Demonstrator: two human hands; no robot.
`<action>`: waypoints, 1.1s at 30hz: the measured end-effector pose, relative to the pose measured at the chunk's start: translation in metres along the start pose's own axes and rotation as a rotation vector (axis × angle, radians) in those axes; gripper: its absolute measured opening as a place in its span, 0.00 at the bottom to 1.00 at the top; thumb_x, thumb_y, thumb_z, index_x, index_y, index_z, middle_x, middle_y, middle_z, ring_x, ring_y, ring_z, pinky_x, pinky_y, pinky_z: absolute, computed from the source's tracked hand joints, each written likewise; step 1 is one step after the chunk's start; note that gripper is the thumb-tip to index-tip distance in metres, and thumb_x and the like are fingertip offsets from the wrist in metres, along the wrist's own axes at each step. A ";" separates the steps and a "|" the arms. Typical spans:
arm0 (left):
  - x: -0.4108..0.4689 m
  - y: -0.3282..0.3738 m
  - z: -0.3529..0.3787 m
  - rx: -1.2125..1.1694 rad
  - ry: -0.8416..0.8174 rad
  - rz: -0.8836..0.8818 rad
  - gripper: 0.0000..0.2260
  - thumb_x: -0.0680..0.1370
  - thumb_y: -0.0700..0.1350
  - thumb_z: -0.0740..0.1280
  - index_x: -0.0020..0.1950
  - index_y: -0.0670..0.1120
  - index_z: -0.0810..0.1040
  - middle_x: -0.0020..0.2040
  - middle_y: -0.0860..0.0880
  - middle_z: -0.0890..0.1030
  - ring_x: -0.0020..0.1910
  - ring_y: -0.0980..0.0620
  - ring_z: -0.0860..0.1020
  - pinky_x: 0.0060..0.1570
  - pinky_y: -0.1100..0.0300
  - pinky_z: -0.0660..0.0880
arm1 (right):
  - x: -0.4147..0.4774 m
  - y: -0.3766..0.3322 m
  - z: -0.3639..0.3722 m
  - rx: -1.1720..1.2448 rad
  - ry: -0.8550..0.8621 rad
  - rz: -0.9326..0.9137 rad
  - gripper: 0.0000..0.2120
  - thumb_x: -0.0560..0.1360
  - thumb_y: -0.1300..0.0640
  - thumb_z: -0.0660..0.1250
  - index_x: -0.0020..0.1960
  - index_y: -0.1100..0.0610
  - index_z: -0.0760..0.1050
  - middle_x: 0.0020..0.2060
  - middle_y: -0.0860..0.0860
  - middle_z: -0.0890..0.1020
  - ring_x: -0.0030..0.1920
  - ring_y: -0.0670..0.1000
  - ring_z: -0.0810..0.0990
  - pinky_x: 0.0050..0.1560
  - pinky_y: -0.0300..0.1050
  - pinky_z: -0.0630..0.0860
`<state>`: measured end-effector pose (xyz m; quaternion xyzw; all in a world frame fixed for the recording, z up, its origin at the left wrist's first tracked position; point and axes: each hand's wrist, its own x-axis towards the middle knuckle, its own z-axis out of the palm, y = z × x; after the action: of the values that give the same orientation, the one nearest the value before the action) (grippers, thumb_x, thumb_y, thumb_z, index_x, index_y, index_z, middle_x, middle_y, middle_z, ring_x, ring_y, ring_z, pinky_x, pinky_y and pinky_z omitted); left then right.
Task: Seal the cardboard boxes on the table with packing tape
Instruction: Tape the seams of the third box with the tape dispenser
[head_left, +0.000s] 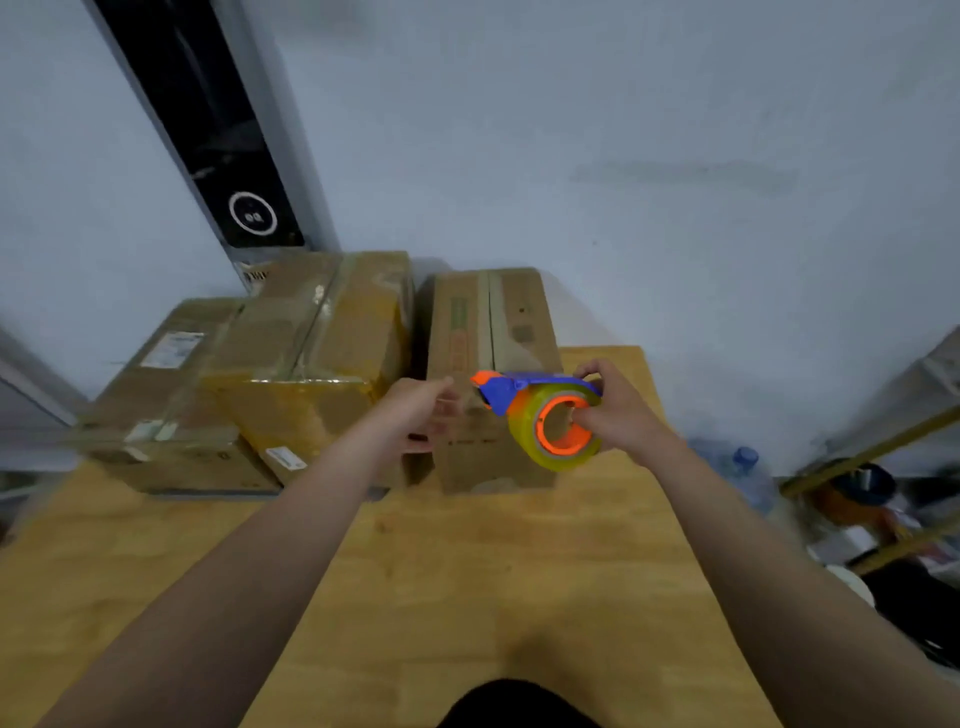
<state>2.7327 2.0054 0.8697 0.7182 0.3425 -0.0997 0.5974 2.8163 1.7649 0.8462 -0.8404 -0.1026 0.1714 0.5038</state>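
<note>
A narrow cardboard box (493, 332) stands at the far middle of the wooden table (467, 571), its top flaps meeting along a centre seam. My right hand (618, 410) grips a tape dispenser (545, 415) with a blue and orange body and a yellowish tape roll, held in front of the box's near top edge. My left hand (421, 410) reaches to the box's near left corner, fingers curled close to the dispenser's orange tip; the blur hides whether they pinch the tape end. A larger taped box (322, 353) and a low flat box (171, 395) sit to the left.
A white wall runs behind the table, with a dark panel (228, 156) at the upper left. At the right stands a metal shelf (883, 467) with clutter, and a water bottle (743, 467) lies beside the table's right edge.
</note>
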 end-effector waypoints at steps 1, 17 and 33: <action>-0.007 0.009 -0.006 -0.029 -0.028 0.015 0.14 0.84 0.57 0.62 0.52 0.49 0.82 0.45 0.52 0.85 0.42 0.50 0.82 0.57 0.50 0.75 | 0.000 -0.014 -0.003 0.011 0.025 -0.039 0.20 0.71 0.67 0.68 0.58 0.50 0.69 0.47 0.52 0.80 0.39 0.55 0.82 0.30 0.53 0.80; -0.113 0.153 -0.081 -0.452 -0.233 0.319 0.09 0.82 0.53 0.69 0.54 0.50 0.84 0.49 0.55 0.87 0.51 0.51 0.81 0.51 0.49 0.78 | -0.030 -0.204 -0.049 0.087 0.338 -0.392 0.22 0.72 0.69 0.67 0.59 0.49 0.68 0.52 0.52 0.79 0.46 0.53 0.81 0.39 0.54 0.84; -0.136 0.183 -0.096 -0.531 -0.226 0.387 0.09 0.80 0.49 0.72 0.57 0.46 0.83 0.44 0.53 0.87 0.43 0.54 0.79 0.51 0.51 0.80 | -0.042 -0.243 -0.051 0.160 0.386 -0.418 0.23 0.72 0.68 0.69 0.59 0.47 0.68 0.54 0.52 0.79 0.50 0.55 0.82 0.34 0.47 0.83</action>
<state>2.7174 2.0347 1.1146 0.5738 0.1454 0.0292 0.8055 2.7981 1.8232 1.0903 -0.7757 -0.1621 -0.0915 0.6031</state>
